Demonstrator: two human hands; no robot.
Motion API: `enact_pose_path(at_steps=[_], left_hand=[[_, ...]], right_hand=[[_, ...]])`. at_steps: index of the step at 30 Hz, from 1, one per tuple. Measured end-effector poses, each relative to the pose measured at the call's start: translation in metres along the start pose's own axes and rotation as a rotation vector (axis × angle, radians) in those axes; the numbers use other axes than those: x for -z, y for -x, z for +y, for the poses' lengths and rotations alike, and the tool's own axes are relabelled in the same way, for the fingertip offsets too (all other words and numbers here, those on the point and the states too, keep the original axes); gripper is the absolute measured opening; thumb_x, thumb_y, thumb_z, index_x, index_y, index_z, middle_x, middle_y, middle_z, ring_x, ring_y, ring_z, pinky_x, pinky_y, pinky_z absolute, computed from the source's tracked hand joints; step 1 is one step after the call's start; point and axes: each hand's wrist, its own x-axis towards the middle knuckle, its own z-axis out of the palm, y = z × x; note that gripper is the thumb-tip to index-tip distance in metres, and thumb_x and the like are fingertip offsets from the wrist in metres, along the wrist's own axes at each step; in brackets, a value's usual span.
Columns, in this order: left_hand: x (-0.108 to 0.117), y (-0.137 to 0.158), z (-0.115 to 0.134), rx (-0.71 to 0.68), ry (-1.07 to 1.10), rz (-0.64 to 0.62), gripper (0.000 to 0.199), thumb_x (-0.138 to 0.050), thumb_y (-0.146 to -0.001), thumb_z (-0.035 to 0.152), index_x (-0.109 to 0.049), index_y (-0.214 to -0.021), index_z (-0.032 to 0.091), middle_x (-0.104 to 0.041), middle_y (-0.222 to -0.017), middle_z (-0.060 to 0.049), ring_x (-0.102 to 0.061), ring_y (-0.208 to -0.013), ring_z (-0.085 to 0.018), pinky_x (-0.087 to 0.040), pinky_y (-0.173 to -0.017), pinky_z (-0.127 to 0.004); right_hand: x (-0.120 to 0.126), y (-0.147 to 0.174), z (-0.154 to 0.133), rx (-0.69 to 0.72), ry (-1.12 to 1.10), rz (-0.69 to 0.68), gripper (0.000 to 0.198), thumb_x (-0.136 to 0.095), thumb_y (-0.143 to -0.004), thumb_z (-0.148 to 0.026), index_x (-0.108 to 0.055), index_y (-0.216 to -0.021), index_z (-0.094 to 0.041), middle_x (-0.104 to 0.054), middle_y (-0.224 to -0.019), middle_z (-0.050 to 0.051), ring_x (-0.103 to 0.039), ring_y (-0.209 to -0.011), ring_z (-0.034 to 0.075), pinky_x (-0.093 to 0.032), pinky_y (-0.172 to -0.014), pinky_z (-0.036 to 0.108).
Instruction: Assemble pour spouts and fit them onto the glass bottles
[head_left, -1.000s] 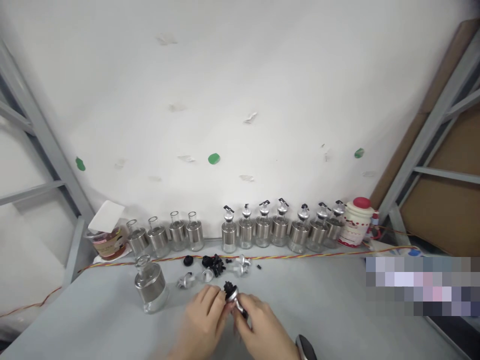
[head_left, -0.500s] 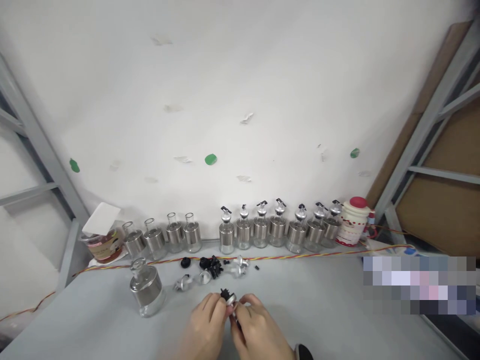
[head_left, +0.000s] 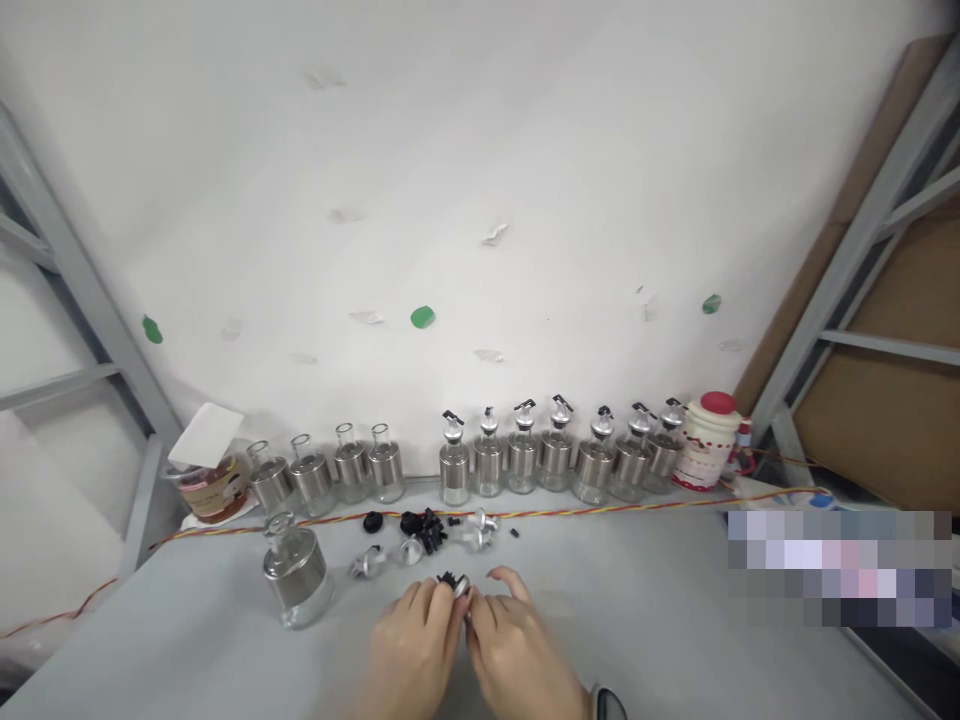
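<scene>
Near the front of the grey table, a bottle pourer (head_left: 459, 586) with a silver collar and black ribbed stopper is held between both hands. My left hand (head_left: 416, 640) is closed round its stopper end. The fingers of my right hand (head_left: 514, 640) pinch its other end, mostly hidden behind them, with one finger raised. Beyond my hands lie loose silver pourer tops (head_left: 480, 530), a pile of black stopper parts (head_left: 430, 530) and a black ring (head_left: 373, 521). To the left stands an uncapped glass bottle (head_left: 295, 578) with a steel sleeve.
Along the wall, several uncapped bottles (head_left: 350, 465) stand left and several bottles with pourers (head_left: 556, 450) stand right. A tea jar (head_left: 214, 490) and a cream canister (head_left: 705, 445) flank them. A twisted red-yellow wire (head_left: 592, 511) crosses the table.
My right hand has shifted its grip on the pourer, and one finger has lifted away. The pourer has tilted slightly. The bottles and loose parts stay where they were.
</scene>
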Motion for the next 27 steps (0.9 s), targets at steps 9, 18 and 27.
enact_pose_path(at_steps=[9, 18, 27], left_hand=[[-0.007, 0.004, -0.003, -0.059, 0.049, -0.096, 0.021, -0.030, -0.088, 0.018, -0.043, -0.072, 0.021, -0.056, -0.058, 0.000, -0.056, -0.049, -0.015, -0.033, -0.044, -0.025], [-0.005, -0.001, 0.000, -0.010, 0.108, -0.265, 0.015, -0.037, -0.084, 0.013, -0.044, -0.073, 0.021, -0.059, -0.065, -0.001, -0.059, -0.057, -0.017, -0.039, -0.046, -0.025], [-0.004, -0.005, 0.000, 0.051, 0.064, -0.027, 0.022, -0.033, -0.087, 0.019, -0.046, -0.070, 0.019, -0.057, -0.061, -0.002, -0.058, -0.056, -0.016, -0.041, -0.047, -0.024]], right_hand=[[-0.002, 0.003, 0.002, 0.108, 0.135, -0.049, 0.031, -0.037, -0.061, 0.006, -0.058, -0.076, -0.011, -0.058, -0.058, 0.006, -0.048, -0.048, 0.017, -0.031, -0.086, 0.049], [0.005, -0.001, 0.004, 0.119, 0.187, -0.095, 0.026, -0.040, -0.067, 0.004, -0.058, -0.082, -0.007, -0.059, -0.063, 0.008, -0.050, -0.053, 0.019, -0.028, -0.093, 0.050], [0.005, -0.002, 0.013, -0.167, -0.299, -0.056, 0.027, -0.046, -0.075, -0.002, -0.054, -0.098, -0.013, -0.061, -0.079, 0.006, -0.056, -0.074, 0.019, -0.029, -0.095, 0.048]])
